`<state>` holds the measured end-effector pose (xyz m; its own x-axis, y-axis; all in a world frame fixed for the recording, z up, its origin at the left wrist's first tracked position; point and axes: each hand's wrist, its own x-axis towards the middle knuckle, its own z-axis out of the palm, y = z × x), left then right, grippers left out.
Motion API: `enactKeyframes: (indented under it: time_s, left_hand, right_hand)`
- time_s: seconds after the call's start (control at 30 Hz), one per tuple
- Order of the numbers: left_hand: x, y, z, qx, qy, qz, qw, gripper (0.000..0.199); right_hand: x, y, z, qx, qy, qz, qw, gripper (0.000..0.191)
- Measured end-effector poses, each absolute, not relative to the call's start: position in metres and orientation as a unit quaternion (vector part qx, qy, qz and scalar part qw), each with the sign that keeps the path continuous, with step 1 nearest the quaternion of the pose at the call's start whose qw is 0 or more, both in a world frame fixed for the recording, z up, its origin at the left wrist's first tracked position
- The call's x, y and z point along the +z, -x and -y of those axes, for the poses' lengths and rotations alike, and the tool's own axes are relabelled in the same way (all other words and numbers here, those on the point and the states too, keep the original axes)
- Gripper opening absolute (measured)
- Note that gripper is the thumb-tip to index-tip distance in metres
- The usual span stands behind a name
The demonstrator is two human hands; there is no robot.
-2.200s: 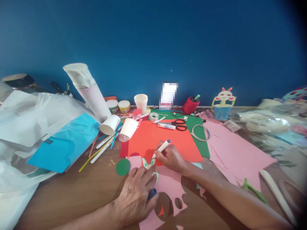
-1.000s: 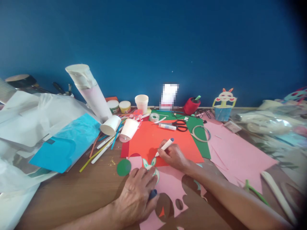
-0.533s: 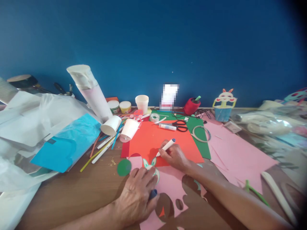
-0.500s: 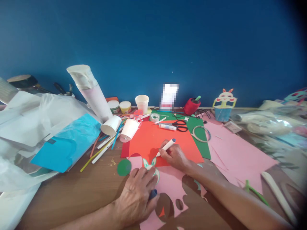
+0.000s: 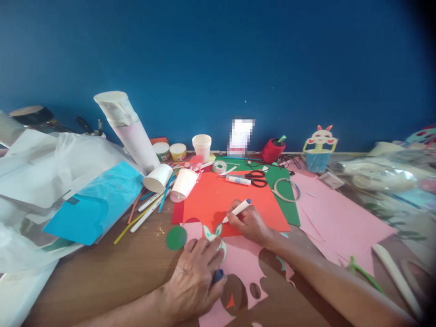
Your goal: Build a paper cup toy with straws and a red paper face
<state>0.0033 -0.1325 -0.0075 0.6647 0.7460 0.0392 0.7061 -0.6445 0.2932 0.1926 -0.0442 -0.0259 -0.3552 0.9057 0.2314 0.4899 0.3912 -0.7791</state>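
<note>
A white marker [image 5: 239,211] with a blue end is gripped in my right hand [image 5: 250,225], its tip beside the ear of a paper rabbit cutout [image 5: 218,230] edged in green. My left hand [image 5: 197,272] lies over the lower part of the cutout, fingers pressing it down. Between that thumb and forefinger sits a blue marker cap [image 5: 217,275]. Beneath both is pink paper [image 5: 238,250] with holes cut out of it, overlapping an orange sheet [image 5: 225,200]. A green paper circle [image 5: 176,238] rests left of the cutout.
Scissors [image 5: 257,178], a glue stick [image 5: 237,180] and a tape roll [image 5: 220,166] lie behind my hands. Paper cups [image 5: 184,184] and straws stand or lie left, near a plastic bag [image 5: 64,154]. At right are pink paper [image 5: 340,218] and a blue cup with a rabbit [image 5: 317,160].
Almost nothing differs. The marker and my right hand have shifted very slightly; my left hand stays in place on the cutout.
</note>
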Motion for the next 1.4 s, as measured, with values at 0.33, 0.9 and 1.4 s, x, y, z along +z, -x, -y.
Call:
enactKeyframes:
  time_s: [0.33, 0.9, 1.4]
  left_hand:
    - [-0.0080, -0.0032, 0.1317, 0.084, -0.904, -0.402, 0.122, 0.035]
    - [-0.0067, -0.0039, 0.1312, 0.086, -0.905, -0.400, 0.116, 0.035]
    - [-0.0036, -0.0048, 0.1314, 0.090, -0.907, -0.397, 0.109, 0.036]
  right_hand:
    - [-0.0270, -0.1938, 0.0456, 0.304, 0.457, 0.767, 0.332, 0.014]
    - [-0.0281, -0.1944, 0.0487, 0.330, 0.442, 0.764, 0.335, 0.012]
    - [-0.0296, -0.1943, 0.0509, 0.327, 0.429, 0.773, 0.334, 0.009]
